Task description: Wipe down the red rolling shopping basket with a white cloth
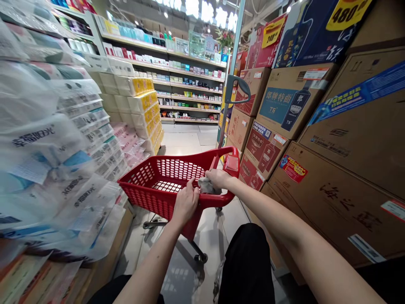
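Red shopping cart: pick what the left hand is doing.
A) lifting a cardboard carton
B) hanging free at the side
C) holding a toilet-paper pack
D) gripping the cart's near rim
D: the left hand is curled over the near rim of the red shopping cart.

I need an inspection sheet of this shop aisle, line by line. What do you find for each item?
Surface: tiled floor, shiny.
Job's things: red cart, with a grey item inside, at its rim.
Clutter: wrapped tissue packs stacked close on the left.
Hands: left hand grips the cart's rim; right hand lies on the grey item, by the rim.
Cables: nothing seen.
Surroundings: cartons piled on the right; shelves of goods ahead.
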The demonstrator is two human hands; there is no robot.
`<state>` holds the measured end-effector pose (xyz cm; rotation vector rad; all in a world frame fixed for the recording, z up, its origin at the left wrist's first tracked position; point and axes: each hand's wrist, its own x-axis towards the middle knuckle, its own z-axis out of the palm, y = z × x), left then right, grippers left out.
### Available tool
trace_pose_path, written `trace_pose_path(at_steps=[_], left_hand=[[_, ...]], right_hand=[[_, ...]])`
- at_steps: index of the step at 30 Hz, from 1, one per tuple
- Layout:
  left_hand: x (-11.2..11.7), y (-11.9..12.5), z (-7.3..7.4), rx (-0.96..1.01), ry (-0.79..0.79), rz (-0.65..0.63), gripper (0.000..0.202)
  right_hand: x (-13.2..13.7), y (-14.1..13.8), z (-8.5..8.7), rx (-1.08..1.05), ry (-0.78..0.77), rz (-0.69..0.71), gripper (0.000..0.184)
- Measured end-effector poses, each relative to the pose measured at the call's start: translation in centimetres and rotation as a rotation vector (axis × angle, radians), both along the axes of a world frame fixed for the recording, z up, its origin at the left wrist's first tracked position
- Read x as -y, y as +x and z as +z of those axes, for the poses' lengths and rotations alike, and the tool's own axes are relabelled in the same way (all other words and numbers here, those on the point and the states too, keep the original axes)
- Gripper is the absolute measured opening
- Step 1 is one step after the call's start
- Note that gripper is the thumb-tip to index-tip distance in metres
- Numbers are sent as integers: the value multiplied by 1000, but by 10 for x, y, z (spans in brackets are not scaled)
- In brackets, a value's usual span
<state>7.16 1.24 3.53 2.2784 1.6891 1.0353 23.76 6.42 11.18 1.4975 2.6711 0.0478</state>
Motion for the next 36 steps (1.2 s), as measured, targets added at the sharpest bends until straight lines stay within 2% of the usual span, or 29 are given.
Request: trace_pose_path(at_steps=[3,6,9,11,15,18,21,24,26,27,30,32,36], left_hand=[[1,1,0,8,-9,2,51],[2,1,2,3,-13,-7,51],[0,0,4,7,-16,-1,52],[-2,-2,4,13,-20,7,52],[-6,-6,5,-6,-22,7,52],[-9,-9,5,-24,-23,16,52],[-11,-10,4,-31,-28,23,51],[-12,-10,4,-30,-21,3,50],[-12,-10,5,-36,-14,-11,49],[-13,-10,5,-41,-10,-12,48],[-15,-12,5,-52,-5,-6,47],[-16,-13,5,-53,-2,-4,47],[-15,-11,4,-86,12,-2,47]], right_hand=[[10,10,3,-98,26,-84,24],[20,25,17,-244,200,-121,22],[33,46,33,-371,333,-9,9],[46,60,36,-431,306,88,4],[80,77,19,-534,160,217,10],[101,74,6,-592,137,281,21],[107,62,1,-609,152,223,27],[100,48,0,-558,209,102,36],[93,40,1,-428,257,104,59],[90,38,2,-340,266,130,63],[82,31,8,-99,213,194,55],[78,27,13,-19,166,209,54],[66,17,20,-5,92,96,56]])
